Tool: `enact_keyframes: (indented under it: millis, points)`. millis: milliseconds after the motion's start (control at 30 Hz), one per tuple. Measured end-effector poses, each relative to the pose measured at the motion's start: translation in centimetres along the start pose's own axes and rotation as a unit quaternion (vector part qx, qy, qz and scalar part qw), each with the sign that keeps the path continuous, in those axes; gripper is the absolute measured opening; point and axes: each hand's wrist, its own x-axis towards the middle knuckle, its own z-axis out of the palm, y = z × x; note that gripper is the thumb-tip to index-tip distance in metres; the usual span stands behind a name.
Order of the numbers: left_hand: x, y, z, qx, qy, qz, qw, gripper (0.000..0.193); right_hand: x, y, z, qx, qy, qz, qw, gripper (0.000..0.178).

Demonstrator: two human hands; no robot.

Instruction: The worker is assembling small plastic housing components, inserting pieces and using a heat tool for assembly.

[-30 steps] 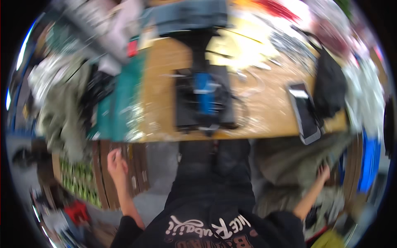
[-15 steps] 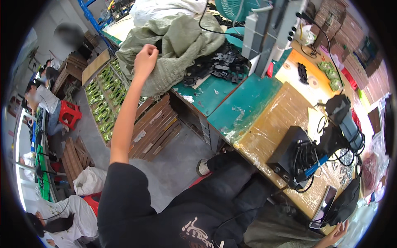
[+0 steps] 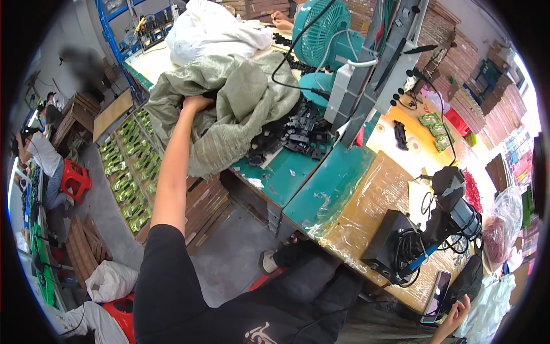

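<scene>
My left hand [image 3: 198, 104] reaches into the dark mouth of a grey-green woven sack [image 3: 220, 146], which lies crumpled on the green bench [image 3: 281, 182]. Its fingers are hidden inside the sack. Black plastic parts [image 3: 307, 131] lie in a pile against the sack's right side. Low at the right, my right hand [image 3: 454, 316] is beside the bench edge, near a phone [image 3: 438, 293] and a black bag [image 3: 465, 284]. Its fingers are spread apart, and nothing shows in them.
A teal fan [image 3: 322, 34] and a grey post [image 3: 375, 74] stand behind the bench. A black box with cables [image 3: 387, 241] sits on the film-wrapped board [image 3: 366, 200]. Trays of green-wrapped parts [image 3: 129, 172] are at left. Other people work at far left and behind the fan.
My left hand has gone from above the sack down into its opening. The view has shifted, showing more of the fan and a person's hands at the back. My right hand stays by the phone.
</scene>
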Motion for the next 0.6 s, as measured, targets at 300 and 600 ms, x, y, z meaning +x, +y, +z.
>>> enact_keyframes:
  millis: [300, 600]
  points:
    - [0.4, 1.0, -2.1, 0.028, 0.014, -0.001, 0.999, 0.077, -2.6, 4.5, -1.0, 0.038, 0.001, 0.06, 0.997, 0.03]
    - [-1.0, 4.9, -0.5, -0.019, 0.016, -0.186, 0.982, 0.076, -5.5, 2.8, -2.7, 0.044, -0.028, 0.055, 0.997, 0.029]
